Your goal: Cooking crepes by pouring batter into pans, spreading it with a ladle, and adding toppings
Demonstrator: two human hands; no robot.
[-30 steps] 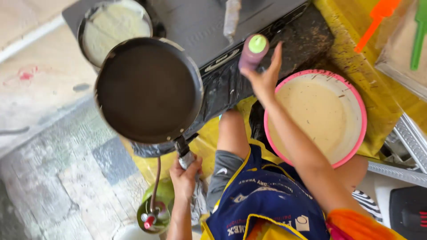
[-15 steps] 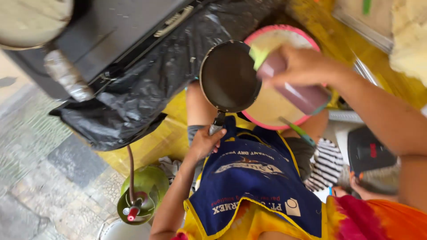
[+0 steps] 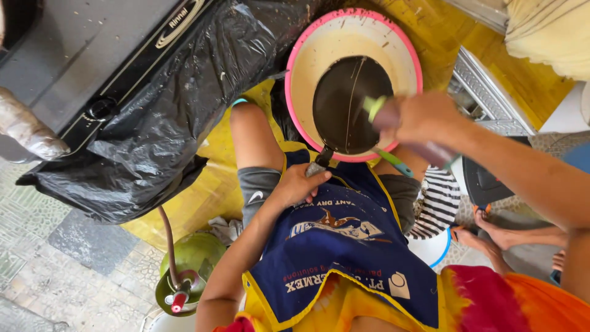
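A: From the head view, what do the hands hold?

B: The left hand (image 3: 299,184) is closed around the handle of a dark frying pan (image 3: 350,104), held over a pink-rimmed bowl (image 3: 307,58) of pale batter. The right hand (image 3: 424,117) is wrapped round a purplish bottle (image 3: 430,150) with a green cap, pressed at the pan's near edge.

A: What is hard to make out?

B: The bottle is blurred and mostly covered by the fingers, so its shape is unclear. The pan hides much of the batter, and the handle disappears inside the left fist. The right forearm runs out of the picture.

A: And the room around them?

B: Tight. The bowl sits on a yellow counter (image 3: 485,55), its far rim near a black plastic sheet (image 3: 166,123) draped off a stove (image 3: 92,55) well to the left of the left hand. Below that hand, a blue apron (image 3: 350,246) fills the lap. Left of it stands a green gas tank (image 3: 190,258) on the tiled floor (image 3: 55,270). Someone's bare foot (image 3: 491,233) lies below the right arm.
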